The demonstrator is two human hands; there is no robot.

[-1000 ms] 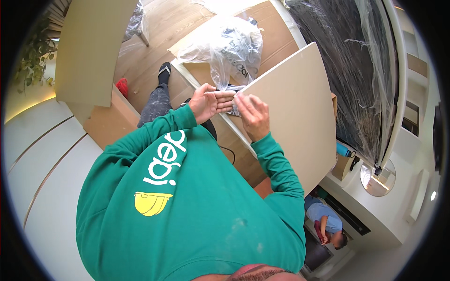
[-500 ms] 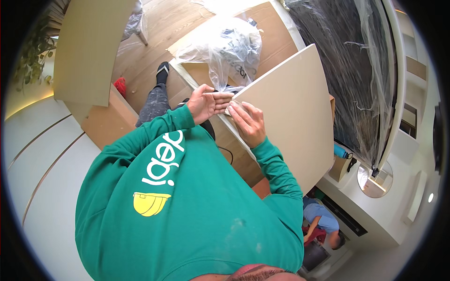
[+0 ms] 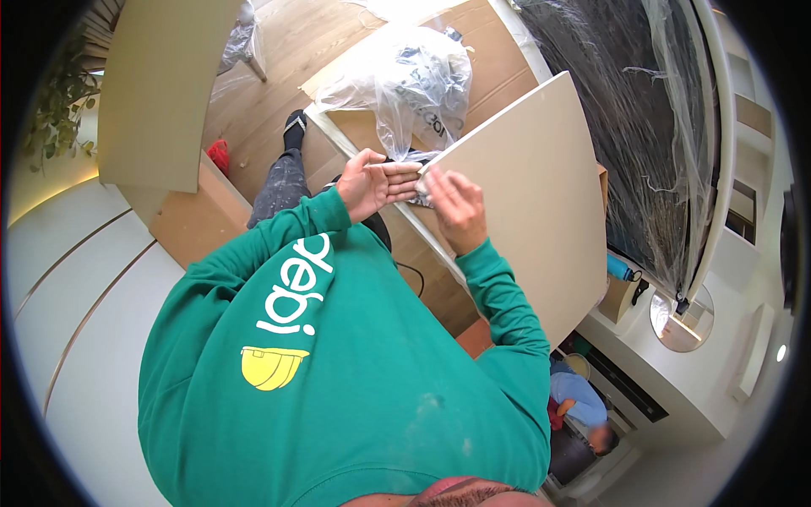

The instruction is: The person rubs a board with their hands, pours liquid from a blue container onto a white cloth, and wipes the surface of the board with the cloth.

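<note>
A large cream panel [image 3: 528, 203] with a pale edge slants in front of me on the right, its near left corner between my hands. My left hand [image 3: 378, 184] is open, palm up, with its straight fingers reaching to that corner. Over the panel's edge, beside those fingertips, my right hand [image 3: 460, 209] has its fingers bent and pressed together. A small pale piece shows at its fingertips, too small and blurred to name.
Beyond my hands, a clear plastic bag [image 3: 422, 80] lies on brown cardboard [image 3: 498, 51]. Another cream panel [image 3: 160, 93] stands at left above a cardboard box [image 3: 198, 211]. Plastic film [image 3: 625, 127] covers a dark surface at right. A person in blue [image 3: 579, 397] bends at lower right.
My right hand has shifted slightly right and away from me at the panel's corner. My left hand stays almost still, palm up. The person at lower right has moved a little.
</note>
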